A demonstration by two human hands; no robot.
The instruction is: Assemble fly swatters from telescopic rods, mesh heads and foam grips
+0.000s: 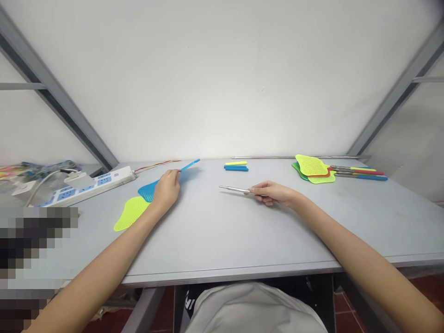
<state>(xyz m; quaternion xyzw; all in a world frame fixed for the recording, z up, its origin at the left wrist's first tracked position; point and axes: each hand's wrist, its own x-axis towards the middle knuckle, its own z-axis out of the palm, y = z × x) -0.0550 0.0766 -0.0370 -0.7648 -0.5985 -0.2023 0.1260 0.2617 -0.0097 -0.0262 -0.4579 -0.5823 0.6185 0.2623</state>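
On the left side of the table, my left hand [168, 187] is closed around a blue fly swatter head [147, 190]; its mesh shows behind the hand, and its narrow stem points up to the right. A yellow-green swatter head [131, 214] lies beside it, partly under my left wrist. Right of the table's middle, my right hand [271, 192] grips a thin silver metal rod [234, 188] between thumb and fingers. The rod's free end points left, towards my left hand, and its other end is hidden in my palm.
Yellow and blue handle sleeves [236, 167] lie at the back middle. Fly swatters with coloured handles [367, 173] are piled at right. Behind them, thin metal rods [287, 157] lie along the wall. A white power strip [97, 185] with plugs and cables occupies the left.
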